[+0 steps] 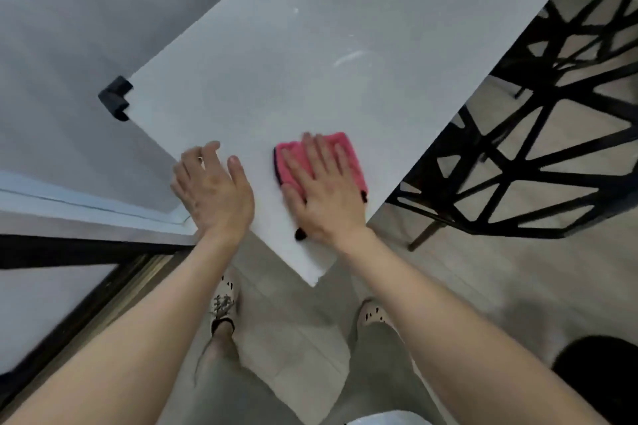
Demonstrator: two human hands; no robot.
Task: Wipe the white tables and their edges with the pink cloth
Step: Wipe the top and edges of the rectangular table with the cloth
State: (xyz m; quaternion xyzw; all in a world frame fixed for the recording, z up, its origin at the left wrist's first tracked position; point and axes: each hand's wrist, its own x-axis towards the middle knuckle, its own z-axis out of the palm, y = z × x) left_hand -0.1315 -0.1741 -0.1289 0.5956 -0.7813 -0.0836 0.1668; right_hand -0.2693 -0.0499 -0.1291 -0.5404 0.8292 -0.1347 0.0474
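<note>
1. As we look down over our two bare forearms, we see the smooth, matte white rectangular table (pixel 310 45) lying diagonally, its near corner pointing toward us.
2. Our right hand (pixel 324 190) lies flat on the folded pink cloth of soft, fluffy fabric with a dark trim (pixel 348 152). Its fingers (pixel 312 155) are straight and slightly spread, and the palm presses down.
3. The pink cloth rests on the table top near that corner, close to the right edge; some dark trim shows beside the wrist.
4. Our left hand (pixel 214 190) is at the left edge of the table and holds nothing. Its fingers are loosely together and a little bent, with the thumb (pixel 236 166) apart. We cannot tell if it touches the surface.
5. A black L-shaped corner guard (pixel 115 98) sits on the far-left corner of the table.
6. A black chair with an open web of angular bars (pixel 552 148) stands to the right of the table, on the pale floor (pixel 466 286).
7. Below the table corner, two light patterned shoes (pixel 224 300) stand on the floor.
</note>
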